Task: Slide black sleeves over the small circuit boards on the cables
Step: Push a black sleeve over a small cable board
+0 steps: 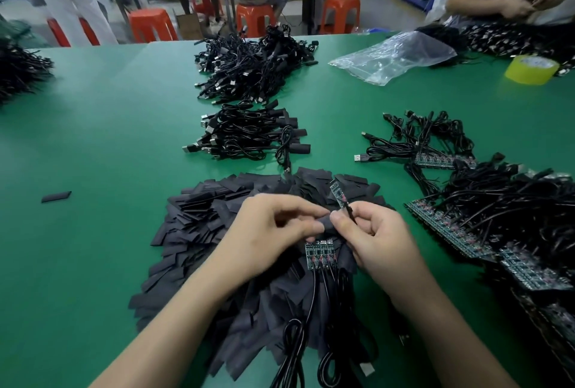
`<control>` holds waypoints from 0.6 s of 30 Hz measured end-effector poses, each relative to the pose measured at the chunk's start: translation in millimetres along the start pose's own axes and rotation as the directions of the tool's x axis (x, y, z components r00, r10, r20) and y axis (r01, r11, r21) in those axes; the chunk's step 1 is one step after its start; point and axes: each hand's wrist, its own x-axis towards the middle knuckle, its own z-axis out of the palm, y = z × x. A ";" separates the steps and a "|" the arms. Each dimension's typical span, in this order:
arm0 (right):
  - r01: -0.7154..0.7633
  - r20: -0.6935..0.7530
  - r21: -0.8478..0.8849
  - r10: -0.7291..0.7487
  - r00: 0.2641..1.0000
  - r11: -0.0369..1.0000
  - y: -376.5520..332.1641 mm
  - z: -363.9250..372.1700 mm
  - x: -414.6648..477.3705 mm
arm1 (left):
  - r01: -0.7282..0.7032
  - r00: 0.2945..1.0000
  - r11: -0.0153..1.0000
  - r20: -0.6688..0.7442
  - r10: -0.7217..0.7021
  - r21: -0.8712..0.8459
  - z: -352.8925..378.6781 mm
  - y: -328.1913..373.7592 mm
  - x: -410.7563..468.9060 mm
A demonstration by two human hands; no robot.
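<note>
A wide heap of flat black sleeves lies on the green table in front of me. My left hand pinches one black sleeve above the heap. My right hand pinches a thin cable just below a small green circuit board, which sticks up and away from the fingers. The sleeve's end sits between both hands' fingertips. Under my hands lies a joined strip of several small boards with black cables running toward me.
Cables with sleeves on lie in a bundle and a bigger pile farther back. Board strips with cables fill the right side. One loose sleeve lies left. A plastic bag, yellow tape roll, another person's hands at the far right.
</note>
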 end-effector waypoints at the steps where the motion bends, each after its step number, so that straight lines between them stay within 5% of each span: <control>1: 0.000 0.011 -0.011 0.000 1.000 1.000 -1.7 2.5 -1.7 | -0.036 0.998 0.998 -0.047 0.039 0.060 -0.2 -0.7 -7.4; 6: 0.026 0.020 -0.024 -0.025 0.999 0.999 -9.1 18.7 -12.4 | -0.226 0.936 0.876 -0.153 0.316 0.425 -2.4 -1.0 -30.9; 11: -0.032 0.048 0.024 0.031 0.998 0.999 -15.7 21.6 -13.7 | -0.225 0.884 0.868 -0.283 0.373 0.443 -9.6 -12.9 -44.0; 18: 0.082 0.146 -0.211 -0.051 0.988 0.974 -26.8 18.0 -18.4 | -0.198 0.858 0.889 -0.365 0.361 0.413 -20.2 -23.2 -48.3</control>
